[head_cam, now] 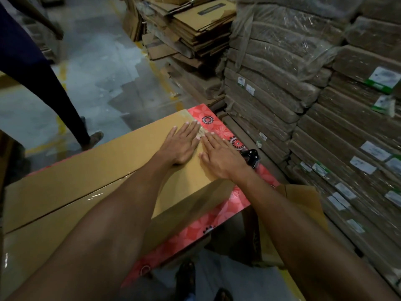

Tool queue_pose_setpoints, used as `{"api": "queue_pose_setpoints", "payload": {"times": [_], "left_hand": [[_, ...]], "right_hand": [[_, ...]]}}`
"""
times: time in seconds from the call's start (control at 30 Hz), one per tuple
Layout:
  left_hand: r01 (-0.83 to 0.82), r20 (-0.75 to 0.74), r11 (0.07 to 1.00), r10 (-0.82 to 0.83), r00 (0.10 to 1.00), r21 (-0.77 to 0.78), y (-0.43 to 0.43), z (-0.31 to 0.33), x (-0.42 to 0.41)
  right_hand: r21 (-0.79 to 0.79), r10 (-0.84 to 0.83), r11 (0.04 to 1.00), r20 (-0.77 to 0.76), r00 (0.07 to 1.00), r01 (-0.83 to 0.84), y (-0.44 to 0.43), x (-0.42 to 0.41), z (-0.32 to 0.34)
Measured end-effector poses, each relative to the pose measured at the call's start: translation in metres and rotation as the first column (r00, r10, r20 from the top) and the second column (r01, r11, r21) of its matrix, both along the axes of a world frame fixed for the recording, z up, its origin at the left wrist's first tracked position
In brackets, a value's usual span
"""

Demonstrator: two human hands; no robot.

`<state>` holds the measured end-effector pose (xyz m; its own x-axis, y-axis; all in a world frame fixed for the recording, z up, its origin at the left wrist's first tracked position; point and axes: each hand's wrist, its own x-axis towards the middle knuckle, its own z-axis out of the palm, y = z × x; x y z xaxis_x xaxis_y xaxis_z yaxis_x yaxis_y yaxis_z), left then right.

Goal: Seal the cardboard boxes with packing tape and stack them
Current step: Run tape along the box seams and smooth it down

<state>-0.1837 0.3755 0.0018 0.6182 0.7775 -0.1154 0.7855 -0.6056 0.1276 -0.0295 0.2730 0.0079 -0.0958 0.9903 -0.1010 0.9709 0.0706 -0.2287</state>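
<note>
Head view: two hands, left point(181, 146) and right point(219, 156), fingers flat, press one cardboard box point(86, 187).

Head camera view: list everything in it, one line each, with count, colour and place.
cardboard box: one, brown, on the table, centre
packing tape: one strip, clear, along the box's top seam
table: one, red floral cover, under the box
tape dispenser: one, black, on the table right of the box
flattened cartons: one pile, brown, top centre
wrapped bundles: many, brown with white labels, stacked at right
open carton: one, brown, on the floor, lower right
other person's leg: one, dark trousers, left
floor: grey, yellow lines, upper left
left hand: pressing flat on the box's far end
right hand: pressing flat beside it
</note>
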Motion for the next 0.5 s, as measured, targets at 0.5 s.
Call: {"api": "queue_pose_setpoints", "payload": {"times": [0.5], "left_hand": [[0.052,0.011,0.998,-0.052,0.999,0.045,-0.048,-0.004,0.015]], "right_hand": [[0.174,-0.01,0.985,0.009,1.0,0.009,-0.04,0.01,-0.016]]}}
